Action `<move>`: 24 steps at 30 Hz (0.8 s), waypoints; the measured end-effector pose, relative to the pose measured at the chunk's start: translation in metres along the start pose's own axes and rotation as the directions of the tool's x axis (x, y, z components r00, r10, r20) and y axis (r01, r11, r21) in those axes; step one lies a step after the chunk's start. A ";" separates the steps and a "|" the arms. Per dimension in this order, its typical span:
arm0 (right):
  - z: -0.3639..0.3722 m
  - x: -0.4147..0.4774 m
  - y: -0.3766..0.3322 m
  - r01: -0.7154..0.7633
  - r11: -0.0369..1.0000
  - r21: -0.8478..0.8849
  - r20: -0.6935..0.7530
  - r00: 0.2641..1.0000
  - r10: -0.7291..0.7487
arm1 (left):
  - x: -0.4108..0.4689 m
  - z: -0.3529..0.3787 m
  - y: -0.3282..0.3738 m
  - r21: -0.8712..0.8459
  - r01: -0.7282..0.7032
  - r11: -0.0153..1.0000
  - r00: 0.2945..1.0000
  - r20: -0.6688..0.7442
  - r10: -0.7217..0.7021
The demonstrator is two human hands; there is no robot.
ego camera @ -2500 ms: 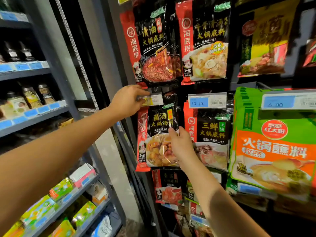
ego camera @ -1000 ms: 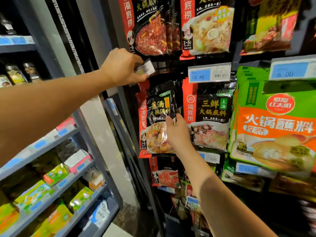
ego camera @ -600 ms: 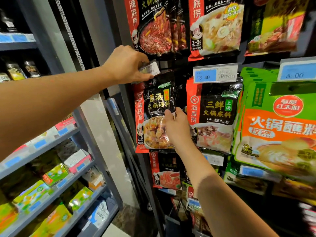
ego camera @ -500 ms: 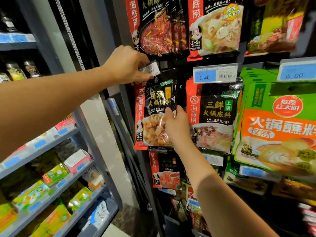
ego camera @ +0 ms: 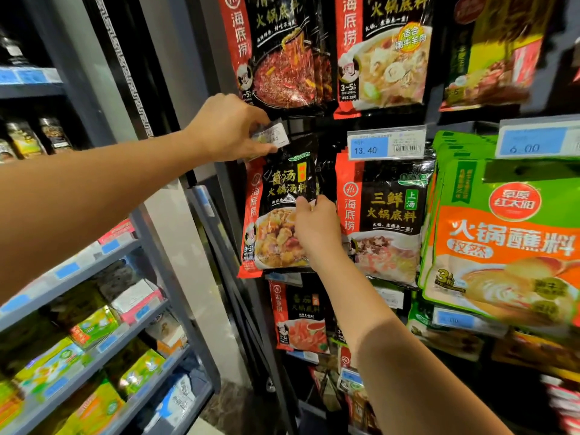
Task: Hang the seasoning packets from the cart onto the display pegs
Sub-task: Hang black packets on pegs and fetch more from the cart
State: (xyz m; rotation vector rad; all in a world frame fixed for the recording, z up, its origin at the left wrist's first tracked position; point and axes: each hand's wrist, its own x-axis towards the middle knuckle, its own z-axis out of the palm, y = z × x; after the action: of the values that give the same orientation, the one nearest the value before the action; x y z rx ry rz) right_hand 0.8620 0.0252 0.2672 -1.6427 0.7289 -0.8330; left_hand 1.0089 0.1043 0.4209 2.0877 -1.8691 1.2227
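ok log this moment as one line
phase: hanging packet | left hand: pinches price tag | right hand: grips packet | packet: top edge just below price tag | peg: hidden

The seasoning packet (ego camera: 282, 183) is printed black with a red strip; the pouch (ego camera: 508, 240) right of it, green and orange.

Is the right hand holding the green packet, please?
No, the right hand grips the black-and-red packet, which hangs left of the green packet.

Grey shelving (ego camera: 75, 76) lines the left beside a pale pillar (ego camera: 201, 293).
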 end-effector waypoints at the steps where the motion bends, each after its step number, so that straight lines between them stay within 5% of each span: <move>1: 0.000 0.001 -0.001 -0.007 1.000 0.008 0.002 1.000 0.006 | 0.000 0.001 0.000 0.003 -0.010 1.000 1.000 -0.003 0.010; 13: 0.007 0.001 0.024 -0.029 0.999 0.026 -0.012 1.000 0.029 | -0.008 0.015 0.003 0.069 -0.048 0.996 0.999 -0.003 0.048; 24: 0.014 0.034 0.043 -0.135 0.979 -0.154 -0.161 0.981 0.110 | -0.010 0.023 -0.005 0.035 -0.114 0.993 0.993 0.032 0.113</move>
State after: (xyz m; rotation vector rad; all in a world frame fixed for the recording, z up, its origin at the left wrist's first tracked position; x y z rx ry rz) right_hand 0.8907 -0.0039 0.2286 -1.6730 1.0193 -0.8338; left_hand 1.0255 0.1016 0.4016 2.0543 -2.0196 1.2649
